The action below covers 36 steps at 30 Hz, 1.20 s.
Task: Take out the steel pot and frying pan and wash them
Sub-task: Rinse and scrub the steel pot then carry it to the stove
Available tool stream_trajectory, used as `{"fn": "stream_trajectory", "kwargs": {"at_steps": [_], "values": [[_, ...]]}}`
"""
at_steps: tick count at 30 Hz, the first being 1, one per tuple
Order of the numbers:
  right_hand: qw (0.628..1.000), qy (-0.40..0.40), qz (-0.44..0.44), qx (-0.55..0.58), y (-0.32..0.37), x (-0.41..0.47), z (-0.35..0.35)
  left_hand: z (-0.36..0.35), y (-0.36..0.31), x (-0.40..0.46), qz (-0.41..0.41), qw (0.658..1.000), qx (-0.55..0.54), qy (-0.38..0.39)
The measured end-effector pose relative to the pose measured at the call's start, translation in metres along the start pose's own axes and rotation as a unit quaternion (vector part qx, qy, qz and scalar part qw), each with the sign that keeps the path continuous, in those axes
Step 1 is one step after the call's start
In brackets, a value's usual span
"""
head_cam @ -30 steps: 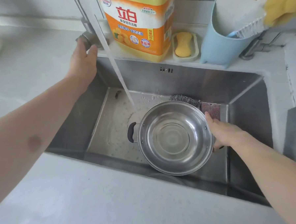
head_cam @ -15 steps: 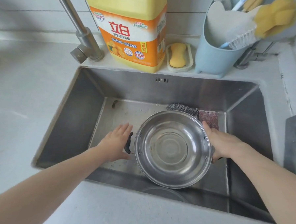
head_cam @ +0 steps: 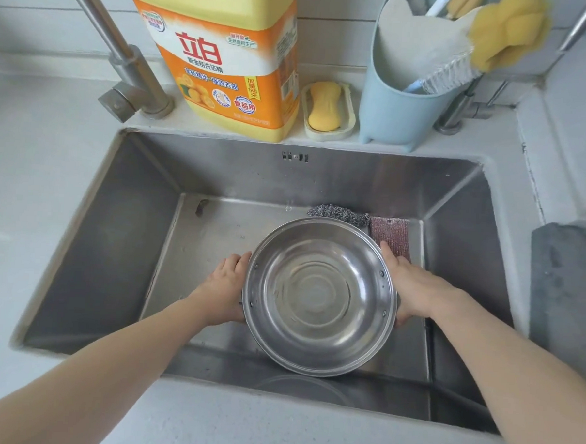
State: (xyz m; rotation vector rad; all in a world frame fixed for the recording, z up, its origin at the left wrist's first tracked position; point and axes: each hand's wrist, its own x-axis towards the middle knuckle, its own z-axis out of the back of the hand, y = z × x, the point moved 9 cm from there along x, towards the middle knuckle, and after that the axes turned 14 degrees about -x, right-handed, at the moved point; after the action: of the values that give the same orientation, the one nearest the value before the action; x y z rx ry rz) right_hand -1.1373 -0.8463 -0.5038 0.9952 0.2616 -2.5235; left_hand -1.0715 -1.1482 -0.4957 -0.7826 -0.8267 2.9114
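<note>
Steel pot (head_cam: pixel 320 296): round, shiny, open side up, a little water in its bottom. It sits inside the sink (head_cam: pixel 120 246), right of centre, held at both sides over the basin floor; whether its base touches the floor cannot be told.

Left hand (head_cam: pixel 225 288): pressed to the pot's left side, fingers (head_cam: pixel 240 261) wrapped around the side handle, which is hidden under the palm. Grip closed on the pot.

Right hand (head_cam: pixel 410 289): pressed to the pot's right side, fingers curled down over the rim and under; the handle there is also covered. Grip closed on the pot.

Steel wool scourer (head_cam: pixel 339 214): grey, on the basin floor against the back wall, just behind the pot.

Scouring cloth (head_cam: pixel 391 235): reddish-brown, flat on the basin floor beside the scourer, its near edge just beside the right hand.

Tap (head_cam: pixel 123 67): metal, tilted, based at the sink's back left corner; no water runs from it.

Detergent jug (head_cam: pixel 225 58): large, yellow and orange, upright on the ledge behind the sink.

Soap dish (head_cam: pixel 327 130): pale, right of the jug, holding a yellow bar of soap (head_cam: pixel 325 104).

Utensil holder (head_cam: pixel 392 108): light blue, right of the dish, containing a brush (head_cam: pixel 441 77) and a yellow sponge (head_cam: pixel 508 33).

Tabletop (head_cam: pixel 32 174): pale grey, surrounding the sink.

Frying pan: possibly the curved rim dimly seen below the pot at the near wall; too dark to confirm.
</note>
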Motion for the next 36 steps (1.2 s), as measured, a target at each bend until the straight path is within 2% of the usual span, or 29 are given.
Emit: {"fn": "stream_trajectory", "kwargs": {"at_steps": [5, 8, 11, 13, 16, 22, 24, 28, 36], "values": [[0.998, -0.051, 0.012, 0.031, -0.001, -0.009, 0.013, 0.021, -0.006, -0.006, -0.029, 0.999, 0.009, -0.039], [0.990, -0.132, 0.019, 0.042, 0.004, -0.024, 0.040, 0.050, -0.013, -0.020, -0.048, 0.992, 0.056, -0.100], [0.968, -0.249, 0.030, 0.030, 0.011, -0.051, 0.076, 0.087, -0.026, -0.049, -0.091, 0.970, 0.096, -0.203], [0.945, -0.326, 0.039, 0.016, 0.018, -0.076, 0.096, 0.112, -0.039, -0.075, -0.123, 0.942, 0.117, -0.289], [0.903, -0.427, 0.043, 0.001, 0.026, -0.117, 0.124, 0.145, -0.062, -0.119, -0.173, 0.883, 0.164, -0.405], [0.812, -0.580, 0.068, -0.006, 0.035, -0.191, 0.174, 0.199, -0.103, -0.190, -0.225, 0.791, 0.225, -0.523], [0.789, -0.610, 0.072, -0.002, 0.035, -0.210, 0.191, 0.215, -0.116, -0.214, -0.241, 0.761, 0.235, -0.554], [0.766, -0.637, 0.089, 0.006, 0.036, -0.248, 0.226, 0.246, -0.141, -0.255, -0.253, 0.712, 0.257, -0.602], [0.671, -0.731, 0.121, -0.038, 0.041, -0.332, 0.296, 0.300, -0.184, -0.319, -0.246, 0.651, 0.282, -0.660]]}}
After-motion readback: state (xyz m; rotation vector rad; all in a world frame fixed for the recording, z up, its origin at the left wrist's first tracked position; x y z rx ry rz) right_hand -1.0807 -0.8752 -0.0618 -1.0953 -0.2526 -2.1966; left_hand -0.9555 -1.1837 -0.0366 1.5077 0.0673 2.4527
